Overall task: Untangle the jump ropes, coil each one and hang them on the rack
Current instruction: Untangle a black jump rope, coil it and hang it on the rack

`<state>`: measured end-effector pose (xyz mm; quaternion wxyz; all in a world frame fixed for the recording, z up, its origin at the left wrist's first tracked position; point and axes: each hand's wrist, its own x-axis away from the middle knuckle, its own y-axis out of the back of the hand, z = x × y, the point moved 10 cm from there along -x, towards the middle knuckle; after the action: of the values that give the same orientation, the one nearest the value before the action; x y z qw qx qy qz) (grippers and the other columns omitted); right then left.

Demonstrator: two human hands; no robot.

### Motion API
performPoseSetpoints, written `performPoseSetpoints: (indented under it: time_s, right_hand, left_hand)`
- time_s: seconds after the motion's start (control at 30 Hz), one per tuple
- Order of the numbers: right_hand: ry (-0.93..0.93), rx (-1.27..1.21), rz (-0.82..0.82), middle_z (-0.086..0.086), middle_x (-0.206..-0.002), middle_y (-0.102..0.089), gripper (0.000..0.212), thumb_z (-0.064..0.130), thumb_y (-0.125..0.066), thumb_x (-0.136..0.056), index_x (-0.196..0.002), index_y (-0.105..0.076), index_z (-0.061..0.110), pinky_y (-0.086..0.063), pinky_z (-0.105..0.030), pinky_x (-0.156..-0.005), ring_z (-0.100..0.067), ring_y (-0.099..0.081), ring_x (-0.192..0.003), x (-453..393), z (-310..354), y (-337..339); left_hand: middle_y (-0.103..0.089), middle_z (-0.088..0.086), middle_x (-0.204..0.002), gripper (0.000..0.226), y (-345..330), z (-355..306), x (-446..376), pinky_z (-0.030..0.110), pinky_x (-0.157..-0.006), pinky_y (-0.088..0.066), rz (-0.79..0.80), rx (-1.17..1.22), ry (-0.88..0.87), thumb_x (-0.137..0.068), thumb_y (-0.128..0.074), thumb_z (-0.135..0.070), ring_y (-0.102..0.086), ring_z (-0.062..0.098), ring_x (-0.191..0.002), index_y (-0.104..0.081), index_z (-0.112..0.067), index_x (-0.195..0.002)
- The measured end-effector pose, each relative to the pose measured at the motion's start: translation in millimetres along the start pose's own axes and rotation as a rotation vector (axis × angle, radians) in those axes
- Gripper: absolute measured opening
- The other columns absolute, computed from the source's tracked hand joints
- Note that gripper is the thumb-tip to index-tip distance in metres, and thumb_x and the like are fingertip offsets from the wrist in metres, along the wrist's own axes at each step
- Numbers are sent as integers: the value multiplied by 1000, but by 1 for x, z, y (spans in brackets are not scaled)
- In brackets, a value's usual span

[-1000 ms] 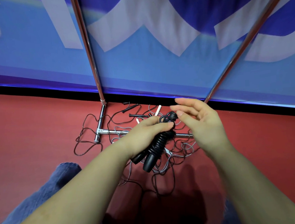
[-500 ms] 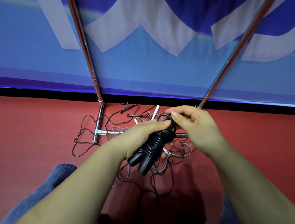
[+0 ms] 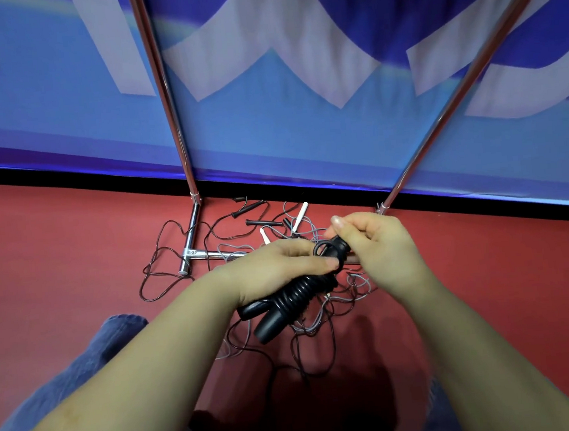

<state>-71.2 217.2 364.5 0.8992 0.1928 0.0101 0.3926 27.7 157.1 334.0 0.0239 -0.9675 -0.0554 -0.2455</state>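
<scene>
We have 1 black jump rope (image 3: 297,293) wound tight around its 2 handles, and the bundle's long axis runs on a diagonal, from the free handle ends low and toward our left knee up to the small end loop (image 3: 323,248) high and to the right. Our left hand (image 3: 280,267) is curled round the middle of the bundle, thumb pressed across the coils, so it carries the weight. Our right hand (image 3: 378,245) sits at the upper end, its fingers (image 3: 346,225) closed in a pinch on the rope tip just beside the loop. So the loose end lies right at the right fingers, and we judge the tuck or last wrap is theirs to do, along that diagonal.

The rack (image 3: 183,176) stands ahead, its uprights rising beyond the hands. The other ropes (image 3: 313,319) lie tangled on the floor (image 3: 56,256) under and behind the bundle, round the rack's foot.
</scene>
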Motion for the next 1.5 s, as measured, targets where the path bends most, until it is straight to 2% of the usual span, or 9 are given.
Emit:
performPoseSetpoints:
  time_s: [0.1,0.27,0.47,0.63,0.73,0.93,1.13,1.37,1.5]
  right_hand:
    - [-31,-12,72,5,-85,-73,14,29,-59,-90,-82,-70,28,-52,-42,-91,-15,-69,-89,0,-5,-8]
    - [-55,63,159,6,-85,-73,9,19,-67,-85,-82,-70,26,-53,-35,-89,-8,-68,-83,4,-11,-14]
    - [10,290,150,6,-80,-54,14,28,-78,-73,-71,-64,30,-42,-26,-67,-7,-50,-68,3,-5,-14]
    - [9,579,258,12,-72,-37,24,41,-76,-72,-69,-56,27,-41,-28,-74,-5,-45,-71,9,-7,-28]
    - [-17,702,337,9,-62,-38,35,45,-71,-77,-64,-47,23,-30,-26,-54,-5,-37,-57,17,-9,-38]
    - [57,693,394,5,-51,-35,48,45,-68,-79,-56,-36,19,-27,-30,-53,-10,-32,-50,28,0,-56]
    - [-49,397,377,9,-39,-32,46,26,-71,-81,-48,-40,18,-23,-21,-44,-7,-27,-39,25,-8,-45]
    - [-89,62,385,-3,-52,-35,34,31,-68,-76,-48,-52,21,-22,-29,-52,-18,-29,-54,28,0,-28]
    - [-68,-6,247,-13,-65,-44,27,35,-68,-79,-61,-57,18,-31,-32,-59,-20,-39,-59,23,6,-17]
  left_hand:
    - [-65,-7,-74,25,14,-6,-1,29,-70,-50,-99,-200,-85,-83,-70,-32,-61,9,-66,-64,-12,-96]
    - [-68,-7,-86,41,26,-3,-3,42,-82,-53,-196,-572,-109,-65,-69,-62,-65,16,-81,-60,-34,-94]
    - [-63,-12,-83,39,25,-13,5,32,-77,-48,-230,-877,-136,-73,-68,-60,-58,12,-81,-54,-35,-100]
    - [-58,-16,-86,44,19,-12,7,26,-70,-35,-241,-1065,-148,-72,-67,-61,-50,11,-82,-53,-36,-105]
    - [-62,-16,-98,46,16,-9,9,25,-73,-37,-225,-1123,-163,-73,-68,-58,-56,12,-94,-54,-37,-110]
    - [-61,-19,-110,47,14,-9,13,24,-78,-40,-209,-1121,-202,-73,-71,-48,-55,7,-102,-55,-39,-116]
    - [-60,-25,-94,46,17,-11,12,27,-83,-45,-202,-911,-206,-67,-77,-49,-54,3,-89,-58,-42,-109]
    - [-67,-17,-91,49,14,-10,8,39,-86,-50,-151,-604,-263,-57,-80,-51,-63,9,-89,-59,-43,-101]
    - [-70,-4,-90,47,23,-9,3,46,-88,-51,-177,-394,-277,-56,-83,-44,-66,19,-89,-64,-33,-98]
